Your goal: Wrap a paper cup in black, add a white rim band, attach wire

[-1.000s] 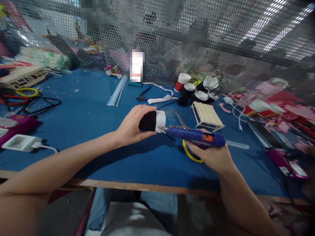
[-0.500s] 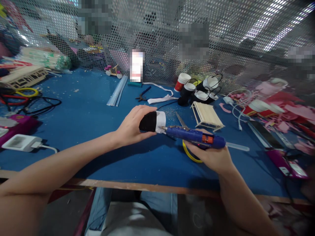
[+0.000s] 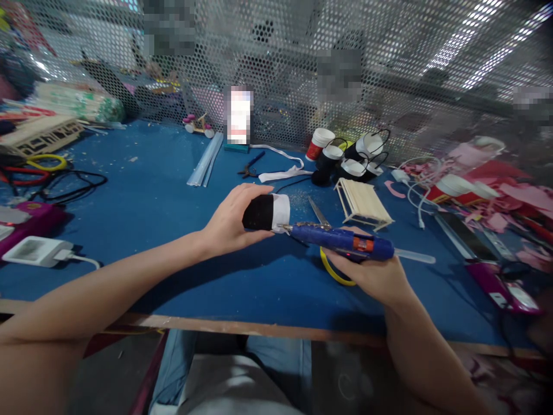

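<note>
My left hand [image 3: 231, 222] is wrapped round a paper cup [image 3: 260, 213] covered in black, with a white band at its right end. The cup lies sideways above the table. In my right hand [image 3: 367, 271] is a blue hot glue gun [image 3: 337, 239], with a clear glue stick [image 3: 417, 256] poking out of its back. Its nozzle points left and meets the lower edge of the white band. Scissors [image 3: 337, 274] with yellow handles lie beneath the glue gun, partly hidden by it and my right hand.
Behind the hands stand several black-wrapped cups [image 3: 332, 157] and a small wooden stick bench [image 3: 363, 202]. Pliers [image 3: 250, 167], a white ribbon [image 3: 283, 174] and clear glue sticks [image 3: 205, 161] lie further back. A phone [image 3: 464, 236] rests at right; a white charger [image 3: 43, 252] at left.
The cup and the glue gun have shifted very slightly left together. Both hands keep their holds, and the nozzle stays at the white band.
</note>
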`<state>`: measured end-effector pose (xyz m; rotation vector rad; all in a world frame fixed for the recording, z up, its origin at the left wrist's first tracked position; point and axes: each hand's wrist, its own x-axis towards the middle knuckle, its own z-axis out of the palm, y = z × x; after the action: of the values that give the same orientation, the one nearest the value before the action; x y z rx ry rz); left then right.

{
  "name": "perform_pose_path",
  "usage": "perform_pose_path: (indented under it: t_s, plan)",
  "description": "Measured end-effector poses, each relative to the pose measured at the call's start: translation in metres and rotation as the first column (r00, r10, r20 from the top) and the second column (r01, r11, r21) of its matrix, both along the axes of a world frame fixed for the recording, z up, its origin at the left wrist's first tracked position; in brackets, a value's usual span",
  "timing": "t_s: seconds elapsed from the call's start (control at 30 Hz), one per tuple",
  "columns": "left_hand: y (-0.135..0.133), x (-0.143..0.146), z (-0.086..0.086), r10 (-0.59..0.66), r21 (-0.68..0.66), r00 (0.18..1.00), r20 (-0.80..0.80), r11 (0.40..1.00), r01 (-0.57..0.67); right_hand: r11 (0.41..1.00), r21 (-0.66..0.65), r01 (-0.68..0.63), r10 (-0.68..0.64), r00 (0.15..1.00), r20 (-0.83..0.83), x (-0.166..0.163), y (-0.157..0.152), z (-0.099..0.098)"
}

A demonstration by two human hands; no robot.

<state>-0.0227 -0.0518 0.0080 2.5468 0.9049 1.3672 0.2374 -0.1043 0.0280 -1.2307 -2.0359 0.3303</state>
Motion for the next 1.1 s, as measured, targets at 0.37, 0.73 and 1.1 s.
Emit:
perform_pose_path:
  t_s: [0.37,0.73,1.1]
  plan:
    - [-0.0003,0.0006,0.0007,-0.008,0.016,1.000,-0.005,1.000,0.008,0.994,0.107,0.009,-0.015,0.998,0.059,0.0004,0.0013,0.0047]
    - [-0.0002,0.0006,0.0009,-0.010,0.018,1.000,0.018,1.000,0.010,0.990,0.120,0.075,-0.081,0.996,0.041,0.0019,0.0005,0.0060]
    - [0.0016,-0.0002,-0.0016,-0.040,-0.087,0.993,0.109,0.995,0.050,0.994,0.061,0.088,-0.088,0.996,0.001,0.0078,0.0020,0.0044]
